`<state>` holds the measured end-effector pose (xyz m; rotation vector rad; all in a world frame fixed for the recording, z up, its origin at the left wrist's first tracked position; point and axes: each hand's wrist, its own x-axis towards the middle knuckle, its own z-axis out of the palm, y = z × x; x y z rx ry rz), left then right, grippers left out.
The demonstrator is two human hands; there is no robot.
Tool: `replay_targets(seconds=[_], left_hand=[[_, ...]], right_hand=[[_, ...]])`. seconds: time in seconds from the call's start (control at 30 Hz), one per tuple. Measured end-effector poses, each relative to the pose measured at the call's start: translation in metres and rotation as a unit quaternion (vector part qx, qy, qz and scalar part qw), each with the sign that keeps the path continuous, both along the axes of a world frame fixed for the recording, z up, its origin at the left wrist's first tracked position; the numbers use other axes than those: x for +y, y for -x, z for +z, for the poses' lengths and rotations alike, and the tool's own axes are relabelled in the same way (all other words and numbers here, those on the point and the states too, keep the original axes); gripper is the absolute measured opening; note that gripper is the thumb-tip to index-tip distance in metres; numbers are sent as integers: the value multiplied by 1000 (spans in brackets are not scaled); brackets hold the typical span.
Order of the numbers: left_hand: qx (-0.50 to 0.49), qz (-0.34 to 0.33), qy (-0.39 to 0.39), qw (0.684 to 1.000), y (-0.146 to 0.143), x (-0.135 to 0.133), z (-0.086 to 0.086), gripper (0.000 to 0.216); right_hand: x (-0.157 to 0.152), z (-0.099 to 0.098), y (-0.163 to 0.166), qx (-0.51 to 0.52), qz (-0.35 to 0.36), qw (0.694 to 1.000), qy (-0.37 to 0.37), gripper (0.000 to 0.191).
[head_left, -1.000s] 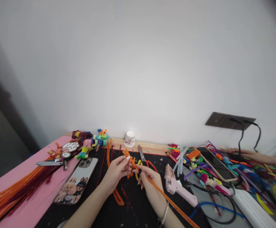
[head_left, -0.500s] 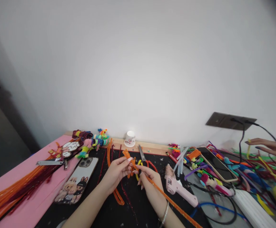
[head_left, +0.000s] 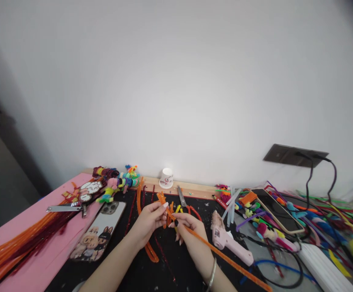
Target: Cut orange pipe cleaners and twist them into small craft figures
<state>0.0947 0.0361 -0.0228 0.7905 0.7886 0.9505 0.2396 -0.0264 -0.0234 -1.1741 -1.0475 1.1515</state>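
Between my two hands is a small bundle of bent orange pipe cleaners [head_left: 161, 197]. My left hand [head_left: 152, 217] pinches it between thumb and fingertips. My right hand [head_left: 190, 231] is closed on a long orange pipe cleaner [head_left: 228, 260], whose free end trails down to the lower right. Where the strand meets the bundle, my fingers partly cover it. Just behind my right hand lie scissors [head_left: 181, 196] with red handles. Loose orange pipe cleaners [head_left: 151, 252] lie beside my left hand on the black mat [head_left: 146, 280].
A phone [head_left: 97, 235] and a bundle of orange and dark red pipe cleaners [head_left: 21, 247] lie left. A paper cup [head_left: 166, 178] stands by the wall. At right are a pink glue gun [head_left: 233, 244], another phone [head_left: 276, 211], a white power strip [head_left: 324, 267] and cables.
My right hand has shifted slightly, and the long pipe cleaner's free end has swung to the right. Another person's hand at the far right has withdrawn from above the pile.
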Motion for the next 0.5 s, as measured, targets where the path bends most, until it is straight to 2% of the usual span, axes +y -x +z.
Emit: replay_targets(seconds=[0.3,0.5], left_hand=[[88,-45,-90,991,4,2,-1,45],[170,-144,-161,961,4,-2,4,42]], right_hand=[[4,3,-10,38,-45,998,7,16],[11,-5,-20,97,-78,992,-35,28]])
